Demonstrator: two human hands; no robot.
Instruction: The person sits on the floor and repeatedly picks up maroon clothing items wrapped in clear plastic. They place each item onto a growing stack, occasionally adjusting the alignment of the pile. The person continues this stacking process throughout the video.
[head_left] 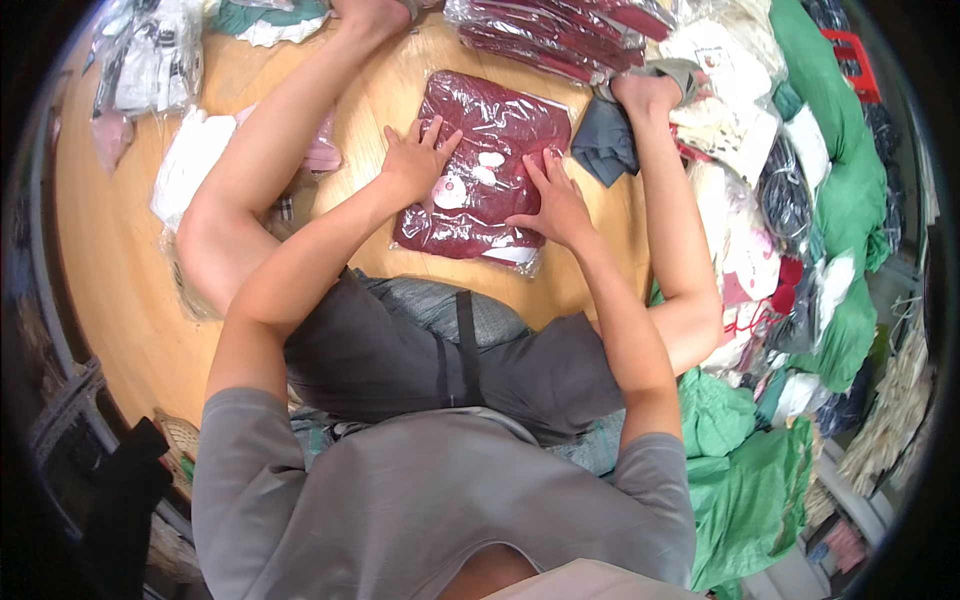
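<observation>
A folded maroon garment in a clear plastic bag (pixel 480 125) lies flat on the wooden floor between my bare legs, with white and pink shapes on its middle. My left hand (pixel 410 165) rests on the bag's left side, fingers spread. My right hand (pixel 555 205) lies on its right side, also with fingers apart. Both hands are palm down on the plastic. A dark grey folded cloth (pixel 605 140) sits just right of the bag, beside my right foot.
Bagged maroon garments (pixel 540 35) are stacked at the top. White clothing (pixel 190 165) and bagged clothes (pixel 150 60) lie left. Piled clothes and green sacks (pixel 840 200) line the right side, with a red crate (pixel 855 65) behind. A green sack (pixel 740 500) is at lower right.
</observation>
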